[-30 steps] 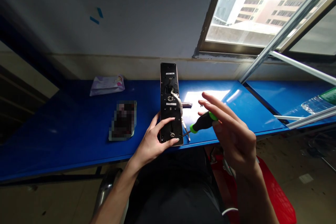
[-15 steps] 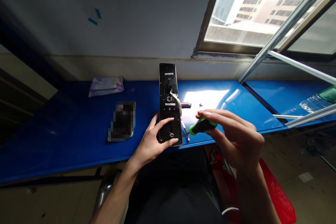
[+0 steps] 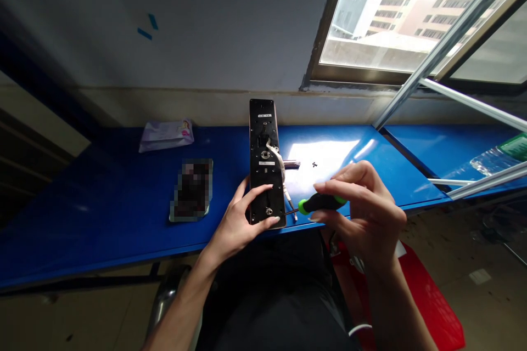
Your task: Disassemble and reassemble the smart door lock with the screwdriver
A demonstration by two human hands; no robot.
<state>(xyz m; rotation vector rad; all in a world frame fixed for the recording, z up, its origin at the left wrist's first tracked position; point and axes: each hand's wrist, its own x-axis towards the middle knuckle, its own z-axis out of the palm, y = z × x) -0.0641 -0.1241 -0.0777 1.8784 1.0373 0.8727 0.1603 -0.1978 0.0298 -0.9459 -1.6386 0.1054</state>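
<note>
A long black door lock panel (image 3: 258, 178) leans upright on the blue table, its back with screw holes facing me. A white-wrapped cable (image 3: 282, 170) comes out of it and hangs along its right side, ending in a small connector. My left hand (image 3: 236, 218) grips the panel's lower end, thumb along the bottom and fingers across the back. In my right hand (image 3: 364, 214) is a green and black screwdriver (image 3: 323, 204), pinched between thumb and fingers. Its tip touches the panel's lower right edge near my left thumb; any screw there is too small to make out.
Several small dark screws (image 3: 314, 164) lie on the blue table (image 3: 123, 192), right of the panel. Left of it are a blurred-out phone-like object (image 3: 191, 191) and a purple packet (image 3: 167, 134). A metal frame (image 3: 405, 96) and plastic bottle (image 3: 500, 156) stand at the right.
My right hand has turned and the fingers have shifted on the screwdriver, whose handle is now lower and flatter. My left hand and the lock panel have stayed put.
</note>
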